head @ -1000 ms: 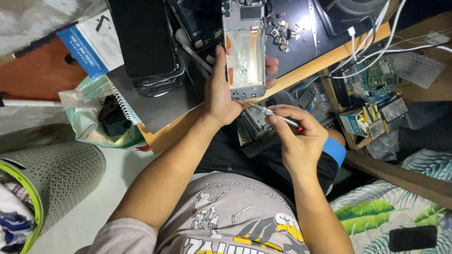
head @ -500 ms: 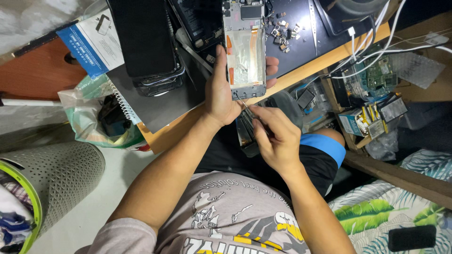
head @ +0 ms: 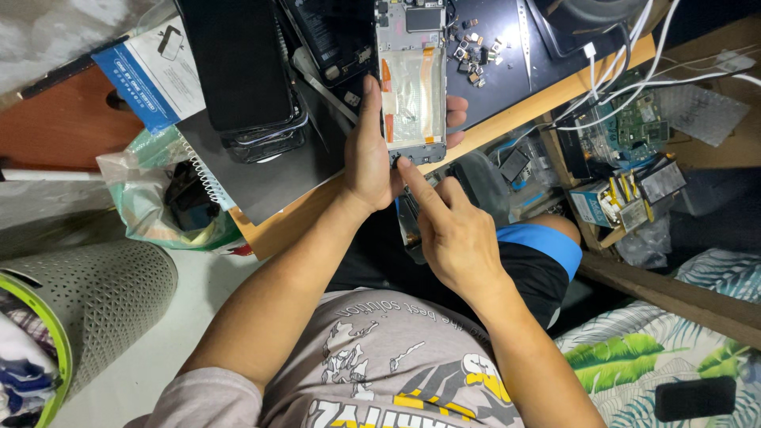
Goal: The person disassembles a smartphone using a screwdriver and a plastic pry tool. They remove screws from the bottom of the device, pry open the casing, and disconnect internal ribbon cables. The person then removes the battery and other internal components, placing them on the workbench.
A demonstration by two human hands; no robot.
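Perforated bin (head: 95, 301): far left on the floor, grey with a green rim, cloth inside.
Plastic bag (head: 170, 202): just right of the bin, clear and greenish, with a dark thing inside, against the bench edge.
Blue-and-white box (head: 154, 71): upper left, lying flat beside a stack of black phones (head: 242, 71).
Spiral notebook (head: 261, 170): dark cover, under the stack, its wire binding toward the bag.
Bench (head: 507, 119): wooden edge running on a slant, a dark mat on top.
Left hand (head: 369, 154): closed around the opened phone frame (head: 411, 83), thumb up its left edge and fingertips showing past its right edge, holding it upright over the bench.
Opened phone frame: silver, inner side facing up, a clear film with orange tabs across its middle; it sits directly above both hands.
Right hand (head: 456, 230): just below and right of the left hand, forefinger stretched out with its tip touching the frame's bottom edge, the other fingers curled in; it grips nothing that shows.
Small loose parts (head: 474, 43): scattered on the mat right of the frame.
White cables (head: 634, 55): crossing the upper right.
Green circuit board (head: 642, 119): among boxes of parts at the right.
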